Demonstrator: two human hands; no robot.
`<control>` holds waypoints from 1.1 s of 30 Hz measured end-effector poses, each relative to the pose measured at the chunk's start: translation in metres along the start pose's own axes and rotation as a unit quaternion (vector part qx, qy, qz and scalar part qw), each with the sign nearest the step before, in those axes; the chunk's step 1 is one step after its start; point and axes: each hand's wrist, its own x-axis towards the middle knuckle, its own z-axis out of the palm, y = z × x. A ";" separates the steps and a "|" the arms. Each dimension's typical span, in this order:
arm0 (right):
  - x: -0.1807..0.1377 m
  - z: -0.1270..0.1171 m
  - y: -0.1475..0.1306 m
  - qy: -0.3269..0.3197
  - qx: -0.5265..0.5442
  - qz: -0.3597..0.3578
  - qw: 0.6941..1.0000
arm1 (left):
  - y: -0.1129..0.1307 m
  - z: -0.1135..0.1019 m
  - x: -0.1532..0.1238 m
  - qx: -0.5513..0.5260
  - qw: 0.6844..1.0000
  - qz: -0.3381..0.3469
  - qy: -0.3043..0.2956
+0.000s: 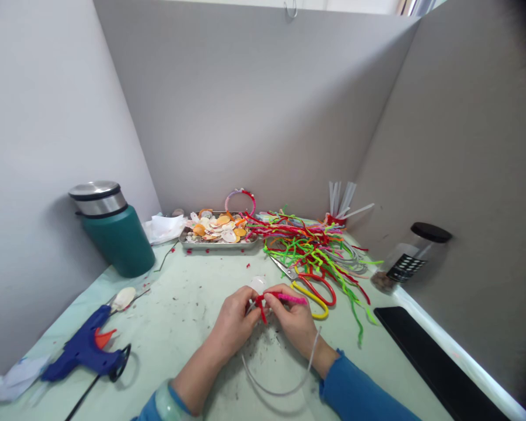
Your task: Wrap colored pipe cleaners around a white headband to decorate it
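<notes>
My left hand (235, 317) and my right hand (293, 318) are close together over the front middle of the table, both closed in a pinch. Between them they hold a thin pale hoop (277, 393), whose bare lower curve hangs toward me. Fuzzy red and pink pipe cleaner (293, 299) covers part of its far side, passing through my right fingers. At my left fingertips a loose red pipe cleaner end (263, 314) sticks down. My fingers hide how it winds on the hoop. Just beyond my right hand lie scissors (304, 280) with red and yellow handles.
A metal tray (219, 245) holds shells, with a finished-looking pink and red ring (240, 202) behind. Coloured pipe cleaners (315, 245) are heaped to its right. A blue glue gun (87, 348) and green bottle (116, 234) stand left; a clear jar (409, 257) leans right.
</notes>
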 end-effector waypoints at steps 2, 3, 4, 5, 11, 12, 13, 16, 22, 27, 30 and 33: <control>0.001 0.000 0.001 0.007 -0.008 -0.002 1.000 | 0.001 -0.001 0.000 -0.005 1.000 0.010 -0.001; 0.001 -0.001 0.001 0.010 -0.013 -0.003 1.000 | 0.001 -0.001 0.000 -0.008 1.000 0.014 -0.002; 0.001 -0.001 0.002 0.012 -0.017 -0.004 1.000 | 0.001 -0.001 0.000 -0.010 1.000 0.017 -0.002; 0.001 -0.001 0.002 0.012 -0.021 -0.005 1.000 | 0.002 -0.001 0.000 -0.012 1.000 0.019 -0.002; 0.001 -0.002 0.002 0.011 -0.032 -0.002 0.999 | 0.002 -0.002 0.000 -0.012 1.000 0.018 0.010; 0.001 -0.002 0.001 0.008 -0.032 0.000 0.999 | 0.002 -0.002 0.000 -0.016 1.000 0.015 0.014; 0.001 -0.002 0.001 0.006 -0.033 0.001 0.999 | 0.001 -0.001 -0.001 -0.023 1.000 0.011 0.016; 0.001 -0.002 -0.001 0.006 -0.031 0.001 0.999 | -0.001 -0.001 0.000 -0.057 0.998 -0.011 0.016; 0.002 -0.001 -0.001 0.004 -0.027 0.001 1.000 | -0.004 0.000 0.003 -0.178 0.977 -0.115 -0.030; 0.002 -0.002 0.001 0.016 -0.037 -0.004 0.999 | -0.002 0.000 0.004 -0.280 0.941 -0.181 -0.064; 0.002 -0.003 0.001 0.011 -0.035 -0.007 0.999 | -0.001 -0.003 0.002 -0.352 0.910 -0.204 -0.085; 0.001 -0.002 0.000 0.002 -0.030 -0.007 1.000 | -0.001 -0.005 0.001 -0.403 0.884 -0.213 -0.101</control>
